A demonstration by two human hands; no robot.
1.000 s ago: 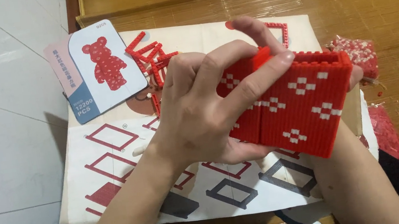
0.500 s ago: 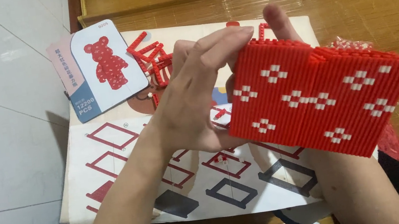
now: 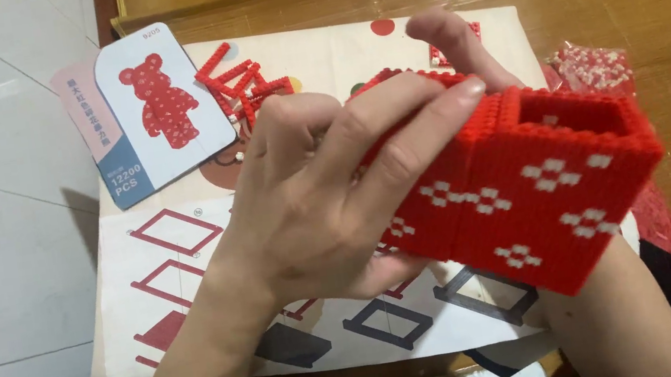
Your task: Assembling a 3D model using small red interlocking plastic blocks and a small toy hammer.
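A hollow red block structure (image 3: 545, 185) built of tiny bricks, with white flower patterns on its side, is held above the lap board between both hands. My left hand (image 3: 327, 190) lies over its left end, fingers stretched across the top edge. My right hand (image 3: 455, 45) grips it from behind and underneath; only a fingertip and the forearm show. The open top faces up and away.
A patterned instruction sheet (image 3: 191, 279) covers the board. On it lie several loose red brick strips (image 3: 242, 83) and a card with a red bear picture (image 3: 154, 109). Bags of small bricks (image 3: 594, 69) sit on the wooden floor at right. White tiles lie at left.
The block structure has been turned in my hands: its broad patterned face tilted down and its open top now shows. My left hand's fingers shifted across its upper edge.
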